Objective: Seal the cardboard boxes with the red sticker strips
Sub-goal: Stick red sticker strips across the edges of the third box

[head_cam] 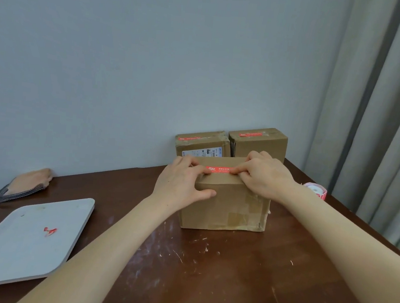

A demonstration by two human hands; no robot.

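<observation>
A brown cardboard box (225, 206) stands on the dark wooden table (207, 273) in front of me. A red sticker strip (218, 169) lies across its top along the flap seam. My left hand (182, 181) grips the box's top left edge, fingers on the strip's left end and thumb on the front face. My right hand (264, 176) presses its fingertips on the strip's right end. Behind stand two more boxes, the left one (202, 143) and the right one (260, 144), each with a red strip on top.
A roll of red stickers (316, 190) sits right of the box, near the table's edge. A grey tray (24, 240) with a red scrap (50, 231) lies at the left front, a folded cloth (27, 182) behind it. Curtains (378, 118) hang at the right.
</observation>
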